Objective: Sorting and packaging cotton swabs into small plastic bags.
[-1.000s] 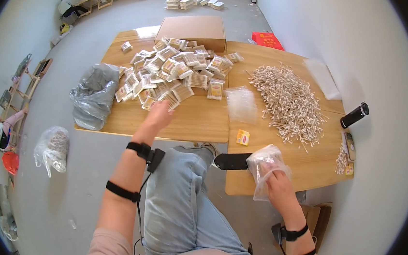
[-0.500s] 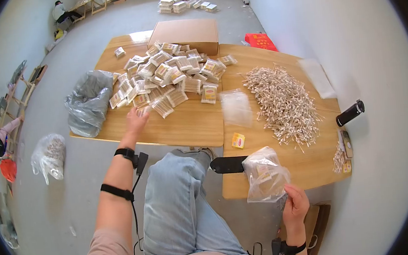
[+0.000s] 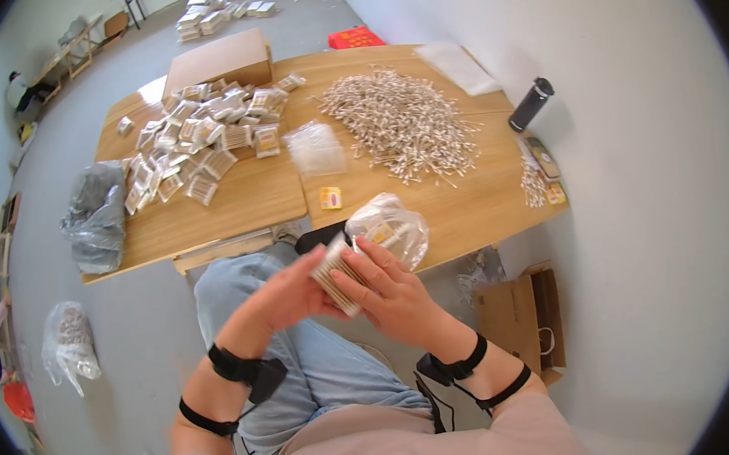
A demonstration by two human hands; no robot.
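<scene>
Above my lap, a small flat pack of cotton swabs (image 3: 334, 273) is held between both hands. My left hand (image 3: 284, 297) grips it from the left, its fingers partly hidden. Across the pack's right side lie the closed fingers of my right hand (image 3: 394, 292). Just beyond, at the table's near edge, sits a clear plastic bag (image 3: 403, 224) with packs showing inside. A black flat strip (image 3: 318, 237) juts out beside the bag. Farther in lie a small yellow card stack (image 3: 331, 197) and clear plastic sleeves (image 3: 314, 150).
Loose cotton swabs (image 3: 407, 124) form a big heap on the right; filled packs (image 3: 192, 134) are piled on the left. Around them are a cardboard box (image 3: 220, 60), a grey plastic bag (image 3: 95, 221) and a black bottle (image 3: 532, 105). An open carton (image 3: 507, 323) stands below right.
My left hand has come from the pile of packs to my lap and now holds a swab pack. My right hand has let go of the clear bag and joined it. The view has shifted rightward.
</scene>
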